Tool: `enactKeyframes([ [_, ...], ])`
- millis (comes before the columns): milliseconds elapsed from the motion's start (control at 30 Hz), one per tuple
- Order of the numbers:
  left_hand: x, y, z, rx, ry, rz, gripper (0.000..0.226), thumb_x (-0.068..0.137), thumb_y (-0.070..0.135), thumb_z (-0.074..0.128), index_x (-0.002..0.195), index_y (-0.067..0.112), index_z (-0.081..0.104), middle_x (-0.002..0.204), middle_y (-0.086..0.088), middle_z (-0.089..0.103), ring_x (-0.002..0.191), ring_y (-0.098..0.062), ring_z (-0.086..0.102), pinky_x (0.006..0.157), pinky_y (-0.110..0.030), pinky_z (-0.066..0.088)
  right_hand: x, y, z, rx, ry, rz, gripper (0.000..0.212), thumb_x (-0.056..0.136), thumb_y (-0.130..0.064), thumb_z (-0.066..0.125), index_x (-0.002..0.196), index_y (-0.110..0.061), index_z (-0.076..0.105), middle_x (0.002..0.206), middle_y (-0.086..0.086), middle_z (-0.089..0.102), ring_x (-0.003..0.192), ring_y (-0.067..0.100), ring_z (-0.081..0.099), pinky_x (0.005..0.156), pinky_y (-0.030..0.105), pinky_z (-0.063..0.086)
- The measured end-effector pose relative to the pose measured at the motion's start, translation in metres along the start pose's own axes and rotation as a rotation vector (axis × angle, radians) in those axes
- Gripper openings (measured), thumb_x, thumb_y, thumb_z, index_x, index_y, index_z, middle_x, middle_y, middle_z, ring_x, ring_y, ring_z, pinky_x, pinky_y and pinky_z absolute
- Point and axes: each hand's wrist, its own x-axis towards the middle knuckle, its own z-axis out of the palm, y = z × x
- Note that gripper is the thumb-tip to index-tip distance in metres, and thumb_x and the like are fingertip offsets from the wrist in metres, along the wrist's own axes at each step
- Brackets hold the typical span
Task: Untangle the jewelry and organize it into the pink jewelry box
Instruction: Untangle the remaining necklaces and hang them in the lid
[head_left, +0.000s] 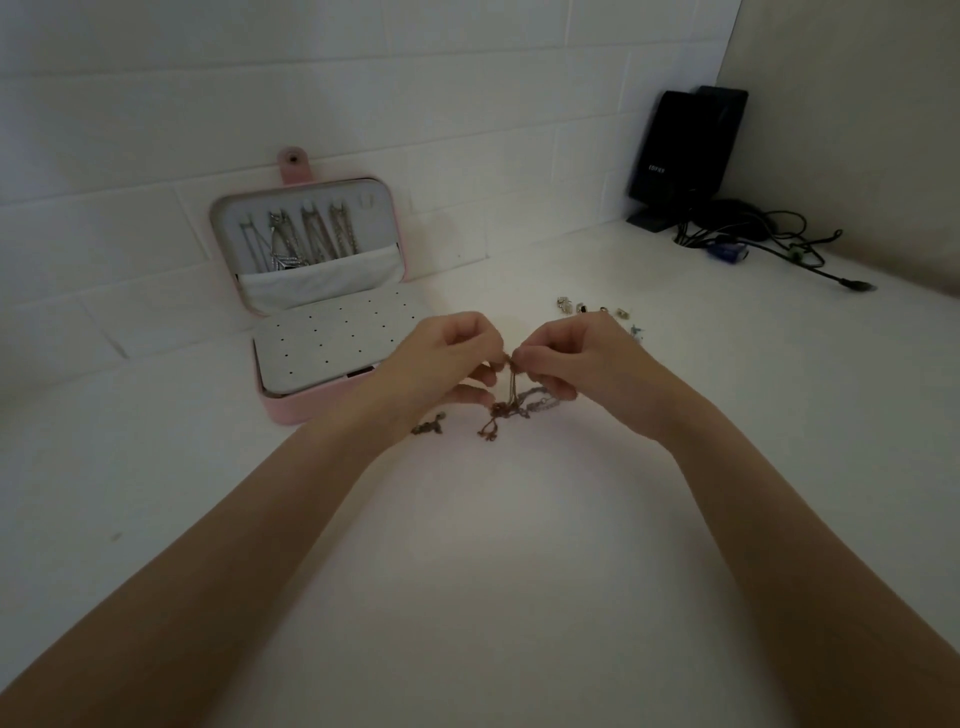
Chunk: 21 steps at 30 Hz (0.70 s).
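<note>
A tangled clump of thin chains (511, 405) hangs between my hands just above the white table. My left hand (447, 358) and my right hand (566, 356) each pinch the top of the tangle, fingertips almost touching. The lower loops trail on the table. A separate small chain piece (428, 427) lies to the left of the tangle. The pink jewelry box (291, 410) stands open at the back left, its lid (221, 208) leaning on the wall with several necklaces (301, 241) hung inside. Its perforated white panel (324, 345) is bare.
Several small earrings and rings (595, 310) lie on the table behind my right hand. A black speaker (680, 150) and a bundle of cables (763, 241) occupy the far right corner. A white brick wall runs along the back.
</note>
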Motion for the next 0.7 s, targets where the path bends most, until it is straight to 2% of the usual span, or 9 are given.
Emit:
enactKeyframes([
  [200,0.0028,0.0013,-0.0038,-0.458,0.029,-0.101,0.024,0.088,0.0,0.048,0.066,0.009,0.052,0.073,-0.004,0.062,0.058,-0.01,0.059,0.054,-0.02,0.052,0.0,0.0042,-0.0043,0.17,-0.031,0.049,0.022,0.088,-0.01,0.06,0.067,-0.004,0.063,0.06,0.007,0.048,0.052,0.012,0.04,0.049,0.019,0.033],
  [333,0.0019,0.0021,0.0003,-0.516,-0.02,-0.128,0.027,0.088,0.002,0.048,0.063,0.011,0.054,0.068,-0.002,0.061,0.055,-0.01,0.055,0.052,-0.019,0.051,0.0014,0.0061,-0.0051,0.277,-0.024,0.082,0.023,0.088,-0.007,0.058,0.065,-0.004,0.061,0.065,0.008,0.05,0.053,0.01,0.042,0.049,0.02,0.032],
  [567,0.0022,-0.0026,0.0018,-0.154,-0.044,-0.018,0.021,0.088,0.0,0.053,0.071,0.012,0.053,0.062,0.003,0.055,0.055,-0.004,0.05,0.058,-0.017,0.051,0.0024,0.0086,-0.0073,0.346,0.068,0.126,0.024,0.089,-0.005,0.056,0.065,-0.005,0.059,0.064,0.006,0.052,0.05,0.008,0.044,0.049,0.02,0.034],
  [633,0.0032,-0.0042,0.0002,0.15,0.013,0.079,0.019,0.086,-0.001,0.056,0.074,0.015,0.058,0.059,0.007,0.056,0.053,-0.001,0.052,0.059,-0.015,0.051,0.0021,0.0081,-0.0088,0.38,0.086,0.123,0.025,0.088,-0.005,0.057,0.064,-0.004,0.06,0.063,0.007,0.053,0.049,0.008,0.044,0.044,0.017,0.034],
  [700,0.0047,-0.0062,0.0003,0.501,0.076,0.2,0.023,0.082,0.004,0.061,0.072,0.025,0.061,0.061,0.011,0.057,0.054,0.0,0.051,0.059,-0.014,0.046,0.0012,0.0077,-0.0099,0.389,0.064,0.126,0.027,0.087,-0.005,0.059,0.06,-0.006,0.062,0.061,0.006,0.054,0.048,0.008,0.044,0.045,0.018,0.034],
])
